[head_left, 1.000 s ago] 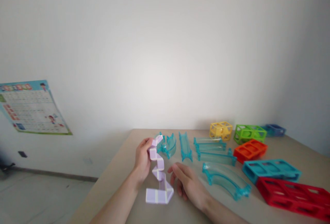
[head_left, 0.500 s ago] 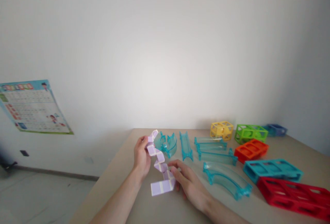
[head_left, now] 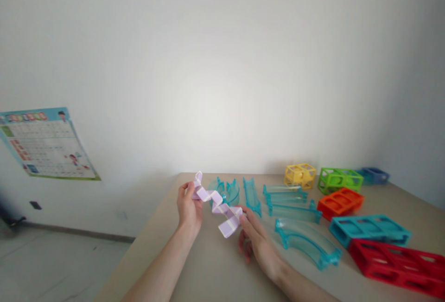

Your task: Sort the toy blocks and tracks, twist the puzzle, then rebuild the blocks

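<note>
Observed: left hand and right hand each pinch 1 end of the lilac twist puzzle. Advised: anchor left, rotate segments squarely.

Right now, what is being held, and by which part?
The lilac segmented twist toy: left hand grips its upper end, right hand pinches its lower end.

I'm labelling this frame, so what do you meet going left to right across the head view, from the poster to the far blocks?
Wall poster, left hand, purple twist puzzle, straight turquoise track, yellow frame block, green frame block, blue frame block.
</note>
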Tool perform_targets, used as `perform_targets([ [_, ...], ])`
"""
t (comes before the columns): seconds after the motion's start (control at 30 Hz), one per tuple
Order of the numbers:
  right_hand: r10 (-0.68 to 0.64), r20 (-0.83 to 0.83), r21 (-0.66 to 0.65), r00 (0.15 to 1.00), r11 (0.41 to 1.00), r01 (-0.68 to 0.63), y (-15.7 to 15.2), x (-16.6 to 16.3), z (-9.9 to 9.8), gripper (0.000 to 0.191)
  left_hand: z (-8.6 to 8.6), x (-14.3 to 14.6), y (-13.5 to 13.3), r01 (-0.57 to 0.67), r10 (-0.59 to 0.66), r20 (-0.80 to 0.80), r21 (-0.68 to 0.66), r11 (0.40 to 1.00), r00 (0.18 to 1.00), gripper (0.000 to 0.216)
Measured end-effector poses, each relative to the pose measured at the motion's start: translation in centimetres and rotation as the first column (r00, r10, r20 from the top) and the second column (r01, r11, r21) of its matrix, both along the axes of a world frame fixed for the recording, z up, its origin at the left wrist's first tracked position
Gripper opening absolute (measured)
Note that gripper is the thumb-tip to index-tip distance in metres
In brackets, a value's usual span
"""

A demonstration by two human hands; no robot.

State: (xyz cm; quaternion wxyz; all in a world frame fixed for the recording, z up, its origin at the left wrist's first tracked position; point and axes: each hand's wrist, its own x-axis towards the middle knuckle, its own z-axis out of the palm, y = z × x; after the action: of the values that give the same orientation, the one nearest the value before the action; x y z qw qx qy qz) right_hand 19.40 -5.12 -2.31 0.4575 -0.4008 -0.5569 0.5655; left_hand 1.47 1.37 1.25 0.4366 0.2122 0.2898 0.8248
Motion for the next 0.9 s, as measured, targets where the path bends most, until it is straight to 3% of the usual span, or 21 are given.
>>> perform_targets([
  [0.1, -0.021, -0.033, -0.008, 0.999, 1.000, 0.021, 0.0, -0.1, 0.3, 0.058, 0.3, 0.2, -0.3, 0.047, -0.047, 0.003, 0.019, 0.999, 0.999, 0.032],
  [0.27, -0.110, -0.125, -0.033, 0.986, 0.994, 0.107, 0.3, -0.3, 0.7, 0.068, 0.4, 0.4, -1.1, 0.248, -0.249, 0.001, 0.092, 0.964, 0.968, 0.024],
  [0.43, -0.174, -0.183, -0.050, 0.967, 0.985, 0.168, 0.8, -0.2, 0.7, 0.064, 0.5, 0.4, -1.5, 0.379, -0.370, -0.087, 0.124, 0.917, 0.925, 0.026],
  [0.57, -0.080, -0.252, -0.092, 0.964, 0.994, 0.059, 0.9, -0.4, 0.2, 0.063, -0.1, 1.0, -1.3, 0.425, -0.397, -0.198, 0.126, 0.896, 0.896, 0.026],
  [0.7, 0.049, -0.319, -0.121, 0.947, 0.988, -0.092, 0.7, -0.7, -0.2, 0.057, -0.9, 1.9, -1.3, 0.462, -0.427, -0.313, 0.044, 0.886, 0.849, 0.032],
  [0.9, 0.117, -0.374, -0.177, 0.920, 0.965, -0.195, 0.3, -0.9, -0.2, 0.059, -0.7, 2.5, -2.5, 0.626, -0.604, -0.317, -0.040, 0.779, 0.731, 0.041],
])
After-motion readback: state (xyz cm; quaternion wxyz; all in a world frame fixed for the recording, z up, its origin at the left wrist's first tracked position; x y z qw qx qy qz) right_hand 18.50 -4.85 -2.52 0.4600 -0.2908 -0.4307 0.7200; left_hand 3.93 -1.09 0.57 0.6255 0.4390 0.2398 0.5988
